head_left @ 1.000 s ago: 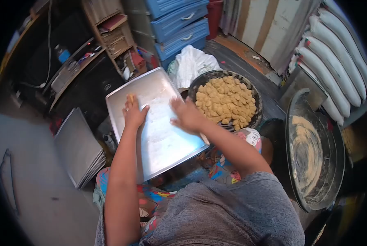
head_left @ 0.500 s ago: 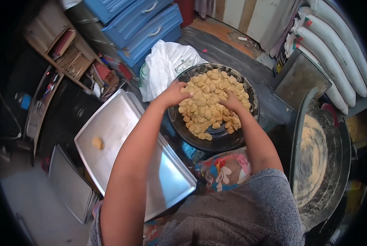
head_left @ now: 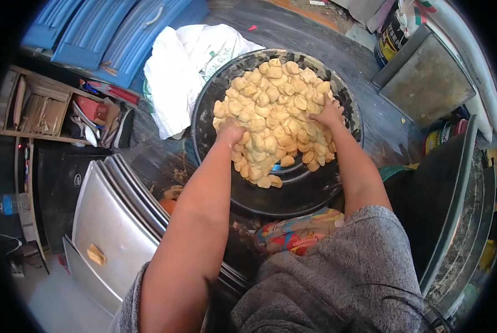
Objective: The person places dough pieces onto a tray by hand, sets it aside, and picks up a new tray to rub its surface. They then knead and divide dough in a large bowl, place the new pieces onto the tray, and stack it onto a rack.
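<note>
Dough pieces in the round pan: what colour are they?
Pale yellowish tan dough pieces, best seen in the head view.

Directly ahead of you at twelve o'clock sits the round black pan [head_left: 293, 191], with the heap of pale dough pieces [head_left: 273, 114] in it. Your left hand [head_left: 230, 133] and right hand [head_left: 327, 115] rest on that heap. At eleven o'clock, behind the pan, lies a white plastic bag [head_left: 176, 72]. At eight o'clock lies the rectangular metal baking tray [head_left: 115, 222], one dough piece [head_left: 96, 254] on it.
</note>
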{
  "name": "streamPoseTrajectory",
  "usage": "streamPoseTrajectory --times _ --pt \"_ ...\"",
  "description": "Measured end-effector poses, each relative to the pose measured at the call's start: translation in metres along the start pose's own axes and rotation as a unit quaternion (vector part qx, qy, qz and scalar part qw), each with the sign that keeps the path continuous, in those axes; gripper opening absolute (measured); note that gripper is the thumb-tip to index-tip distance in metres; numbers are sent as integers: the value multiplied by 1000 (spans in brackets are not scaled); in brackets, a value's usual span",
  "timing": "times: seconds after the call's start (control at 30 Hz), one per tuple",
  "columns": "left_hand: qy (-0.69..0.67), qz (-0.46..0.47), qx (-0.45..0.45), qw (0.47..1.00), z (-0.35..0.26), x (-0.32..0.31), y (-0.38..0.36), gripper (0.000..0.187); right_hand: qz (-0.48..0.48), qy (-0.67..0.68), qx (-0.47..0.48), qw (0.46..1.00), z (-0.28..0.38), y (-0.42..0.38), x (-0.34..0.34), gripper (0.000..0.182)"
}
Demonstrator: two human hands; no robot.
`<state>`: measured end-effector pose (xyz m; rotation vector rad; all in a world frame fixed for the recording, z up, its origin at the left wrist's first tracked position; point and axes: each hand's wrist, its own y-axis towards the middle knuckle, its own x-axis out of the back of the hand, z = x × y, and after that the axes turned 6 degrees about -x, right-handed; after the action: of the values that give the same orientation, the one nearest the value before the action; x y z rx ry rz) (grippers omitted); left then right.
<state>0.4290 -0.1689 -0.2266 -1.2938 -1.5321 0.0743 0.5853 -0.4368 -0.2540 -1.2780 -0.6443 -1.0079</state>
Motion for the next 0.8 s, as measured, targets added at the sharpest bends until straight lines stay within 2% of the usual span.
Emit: streamPoseTrajectory --times 0.03,0.07,0.1,0.17,0.2,0.27,0.3,0.33,0.37,0.4,0.43,0.47,0.5,0.53,0.57,0.6,0.63,0.7,0.73,0.77,0.8 --pt "-61 -57 59 995 -1 -10 -2 83 39 -11 -9 999 6 -7 9 105" --pt "-116 -122 53 984 19 -33 19 86 35 -28 11 999 10 -21 13 106" --pt "-118 -119 52 985 26 -57 34 86 33 -31 8 999 13 -23 5 106" --pt "-173 -132 77 973 25 -101 48 83 15 -127 96 987 18 -20 -15 97" --pt "-170 -128 78 974 12 -103 26 83 90 -105 120 983 26 -31 0 91" --pt "21 -66 8 998 -20 -88 -36 90 127 -62 116 983 34 -7 16 90" --pt "22 -64 11 998 -16 -88 -35 90 155 -19 117 981 35 4 25 89" --pt "-26 -64 -2 998 -10 -85 -31 88 133 66 47 988 34 -6 44 84" --pt "-74 -67 -18 995 -3 -80 -27 86 133 66 49 988 22 5 15 84" --pt "-148 -103 -24 983 12 -79 -16 86 83 60 20 995 5 27 -38 82" --pt "-151 -103 -26 983 16 -73 -13 86 30 53 -11 998 -8 37 -65 80" --pt "-153 -139 39 978 18 -70 -9 89 -27 -90 -33 995 23 -46 -29 107" --pt "-154 -173 105 967 18 -73 -8 91 39 -120 50 991 39 -51 -37 106" --pt "-157 -170 105 967 21 -85 -2 91 106 -147 131 975 47 -55 -41 105" --pt "-198 -152 80 965 28 -100 7 94 107 -147 130 975 53 -56 -41 105" --pt "-237 -135 57 961 33 -109 10 96 218 -97 163 957 63 -59 -36 100" --pt "-189 -104 37 976 23 -109 -4 97 327 -44 194 924 71 -60 -37 94" --pt "-118 -58 -9 991 -2 -110 -30 95 287 21 115 951 75 -28 -28 80" --pt "-55 -40 -62 996 -2 -114 -33 92 128 -1 86 988 65 -31 -16 81" --pt "-56 -3 -95 994 -10 -107 -44 85 -36 -23 53 998 51 -36 -2 82" --pt "-78 17 -137 987 -10 -103 -47 81 -107 -62 18 992 27 -34 -6 83"
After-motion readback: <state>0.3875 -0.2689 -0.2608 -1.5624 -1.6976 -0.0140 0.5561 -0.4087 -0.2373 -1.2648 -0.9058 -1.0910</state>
